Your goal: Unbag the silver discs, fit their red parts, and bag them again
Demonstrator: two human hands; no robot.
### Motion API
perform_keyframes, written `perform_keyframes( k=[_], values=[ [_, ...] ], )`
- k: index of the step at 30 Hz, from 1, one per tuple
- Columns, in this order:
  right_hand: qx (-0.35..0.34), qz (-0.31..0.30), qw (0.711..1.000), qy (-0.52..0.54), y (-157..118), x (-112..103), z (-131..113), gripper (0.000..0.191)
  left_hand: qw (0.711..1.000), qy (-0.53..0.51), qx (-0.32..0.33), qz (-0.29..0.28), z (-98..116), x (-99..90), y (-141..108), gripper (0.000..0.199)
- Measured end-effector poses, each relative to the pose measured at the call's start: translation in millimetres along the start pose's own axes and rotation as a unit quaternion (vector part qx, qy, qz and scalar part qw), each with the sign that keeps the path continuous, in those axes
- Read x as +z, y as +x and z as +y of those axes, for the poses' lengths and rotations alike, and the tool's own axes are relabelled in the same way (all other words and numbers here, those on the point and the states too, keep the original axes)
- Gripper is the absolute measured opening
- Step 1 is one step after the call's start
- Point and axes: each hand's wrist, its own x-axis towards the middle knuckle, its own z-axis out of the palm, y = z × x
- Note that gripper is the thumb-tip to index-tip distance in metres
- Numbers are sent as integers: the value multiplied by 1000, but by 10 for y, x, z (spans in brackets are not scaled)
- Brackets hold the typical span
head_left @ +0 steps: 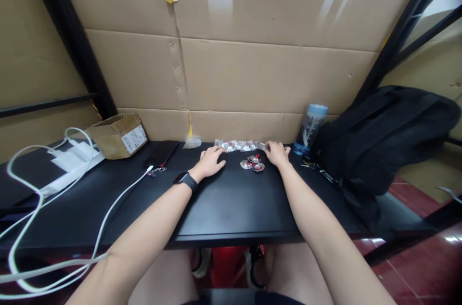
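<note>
The two hands are apart, one at each end of a row of clear plastic bags (pixel 238 146) lying along the back of the black desk (pixel 238 204). The left hand (pixel 210 161) lies palm down, thumb spread away from the fingers, fingertips at the row's left end. The right hand (pixel 277 154) bends its fingers at the right end; whether they pinch the plastic, I cannot tell.

To line the row up well, light, even pressure from both ends should serve best; pushing harder on one side would probably buckle the thin plastic or make the bags ride over each other. Keeping the wrists wide also seems wise, since three loose metal discs (pixel 258 167) with red bits lie in a cluster on the desk between the hands, just in front of the row.

The bags hold shiny round pieces with red on them, too small to count surely. Left of the hands, a cardboard box (pixel 115 134) stands with its top open, its inside hidden. Beyond the right hand, a clear bottle (pixel 309 129) with a blue lid shows a pale shape, perhaps inside it. Beside it slumps a black backpack (pixel 390 136), contents out of sight.
</note>
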Motion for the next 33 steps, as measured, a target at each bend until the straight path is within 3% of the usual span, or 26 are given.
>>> perform_keyframes(
  k=[4, 7, 12, 15, 21, 25, 28, 33],
  values=[
    [39, 54, 997, 36, -41, -100, 114, 27, 1000, -8, 13, 5, 0, 10, 2, 40],
    [30, 104, 991, 78, -25, -171, 153, 31, 1000, -15, 6, 23, -19, -34, 5, 35],
    [-147, 133, 956, 217, -36, -331, -47, 29, 995, -62, 48, 66, 84, -176, -15, 36],
    [-181, 116, 948, 233, -127, -436, -272, 29, 992, -70, 87, 62, 239, -235, -42, 46],
    [-166, 72, 927, 328, -233, -430, -484, 21, 989, -18, 141, -35, 462, -96, -95, 47],
    [-95, 47, 868, 485, -173, -321, -443, 23, 983, -10, 151, -101, 467, 39, -117, 46],
    [-59, 25, 830, 555, -149, -266, -436, 28, 983, -11, 150, -108, 456, 74, -120, 47],
    [-37, 43, 804, 592, -174, -255, -480, 33, 983, -8, 143, -115, 465, 66, -117, 48]
  ],
)
